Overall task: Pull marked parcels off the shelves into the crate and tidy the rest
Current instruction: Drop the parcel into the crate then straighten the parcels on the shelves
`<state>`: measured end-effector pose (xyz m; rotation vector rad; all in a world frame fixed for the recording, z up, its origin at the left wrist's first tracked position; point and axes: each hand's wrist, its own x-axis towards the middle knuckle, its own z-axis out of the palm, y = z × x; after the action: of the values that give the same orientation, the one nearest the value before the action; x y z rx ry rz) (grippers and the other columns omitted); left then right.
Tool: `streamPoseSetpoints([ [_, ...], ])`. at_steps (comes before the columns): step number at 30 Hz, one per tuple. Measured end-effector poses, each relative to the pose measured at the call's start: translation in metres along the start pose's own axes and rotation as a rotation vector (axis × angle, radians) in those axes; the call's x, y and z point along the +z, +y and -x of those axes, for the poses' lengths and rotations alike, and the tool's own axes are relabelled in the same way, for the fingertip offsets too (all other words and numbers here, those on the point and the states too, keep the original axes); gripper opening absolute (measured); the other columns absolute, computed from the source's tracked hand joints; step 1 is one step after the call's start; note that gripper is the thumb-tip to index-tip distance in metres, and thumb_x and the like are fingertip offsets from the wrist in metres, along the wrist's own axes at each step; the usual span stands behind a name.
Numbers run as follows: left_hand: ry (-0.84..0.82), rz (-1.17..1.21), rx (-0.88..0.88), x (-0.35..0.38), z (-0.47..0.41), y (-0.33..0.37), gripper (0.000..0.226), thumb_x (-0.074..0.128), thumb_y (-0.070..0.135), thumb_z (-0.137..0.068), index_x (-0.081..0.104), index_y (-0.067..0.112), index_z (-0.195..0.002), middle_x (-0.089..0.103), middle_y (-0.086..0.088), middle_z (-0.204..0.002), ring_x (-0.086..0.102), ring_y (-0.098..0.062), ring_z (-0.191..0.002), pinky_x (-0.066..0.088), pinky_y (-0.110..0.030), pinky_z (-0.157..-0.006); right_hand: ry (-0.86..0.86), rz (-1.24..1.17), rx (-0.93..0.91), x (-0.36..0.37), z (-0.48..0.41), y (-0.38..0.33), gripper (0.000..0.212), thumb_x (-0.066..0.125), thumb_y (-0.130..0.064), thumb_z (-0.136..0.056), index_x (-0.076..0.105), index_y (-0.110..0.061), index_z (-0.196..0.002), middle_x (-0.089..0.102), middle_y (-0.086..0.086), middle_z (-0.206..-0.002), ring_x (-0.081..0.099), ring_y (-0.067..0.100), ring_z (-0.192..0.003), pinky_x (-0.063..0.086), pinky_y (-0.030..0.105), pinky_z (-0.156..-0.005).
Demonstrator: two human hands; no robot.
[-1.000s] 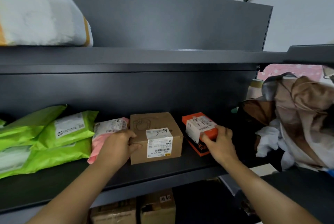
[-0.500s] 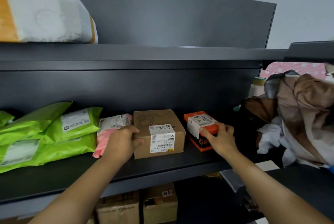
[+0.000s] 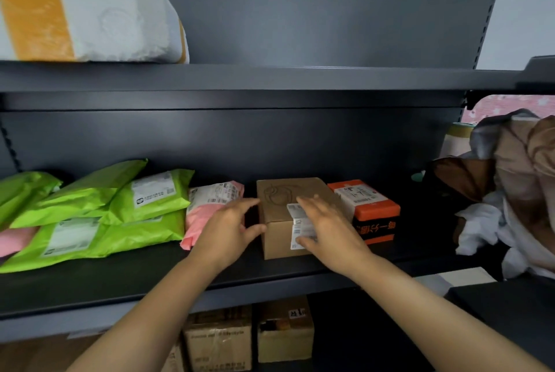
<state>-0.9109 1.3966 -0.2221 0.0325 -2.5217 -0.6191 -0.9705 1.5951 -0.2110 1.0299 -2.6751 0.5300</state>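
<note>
A brown cardboard box (image 3: 283, 200) with a white label stands on the middle shelf (image 3: 120, 275). My left hand (image 3: 228, 229) is at the box's left side, fingers spread, thumb near its front corner. My right hand (image 3: 326, 227) lies over the box's front right, fingers spread across the label. Right of it stands an orange and black box (image 3: 371, 212) with a white label. A pink mailer (image 3: 207, 209) lies left of the brown box, partly behind my left hand.
Several green mailers (image 3: 99, 212) are piled at the shelf's left. A white and orange padded parcel (image 3: 84, 5) lies on the top shelf. Crumpled cloth (image 3: 510, 197) is heaped at the right. Cardboard boxes (image 3: 249, 338) stand on the lower shelf.
My right hand let go of the orange box and moved left onto the brown box. My left hand opened at the brown box's left side.
</note>
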Motion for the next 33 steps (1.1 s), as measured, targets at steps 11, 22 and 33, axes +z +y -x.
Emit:
streamPoseSetpoints([
  [11, 0.071, -0.301, -0.176, -0.023, 0.02, -0.052, 0.076, 0.082, 0.04, -0.065, 0.054, 0.012, -0.129, 0.057, -0.006, -0.129, 0.05, -0.028, -0.117, 0.045, -0.036, -0.093, -0.022, 0.207, -0.013, 0.014, -0.018, -0.01, 0.064, 0.051, -0.039, -0.093, 0.024, -0.022, -0.148, 0.027, -0.003, -0.154, 0.027, 0.015, -0.139, 0.018, 0.032, -0.116],
  [22, 0.128, -0.156, -0.179, -0.011, 0.024, -0.056, 0.008, 0.068, 0.009, -0.08, 0.071, 0.01, -0.087, 0.073, -0.011, -0.096, 0.066, -0.032, -0.092, 0.05, -0.036, -0.078, 0.021, 0.221, 0.061, 0.014, -0.012, 0.0, 0.063, 0.052, -0.042, -0.092, 0.027, -0.025, -0.147, 0.031, -0.005, -0.151, 0.031, 0.016, -0.137, 0.021, 0.031, -0.113],
  [33, 0.459, 0.99, -0.719, -0.021, 0.012, -0.031, 0.017, 0.052, 0.008, -0.095, 0.047, 0.007, -0.079, 0.057, -0.01, -0.077, 0.058, -0.019, -0.074, 0.058, -0.028, -0.062, -0.001, 0.201, 0.061, 0.012, -0.011, 0.0, 0.063, 0.052, -0.043, -0.093, 0.027, -0.024, -0.147, 0.03, -0.006, -0.152, 0.03, 0.015, -0.138, 0.021, 0.03, -0.114],
])
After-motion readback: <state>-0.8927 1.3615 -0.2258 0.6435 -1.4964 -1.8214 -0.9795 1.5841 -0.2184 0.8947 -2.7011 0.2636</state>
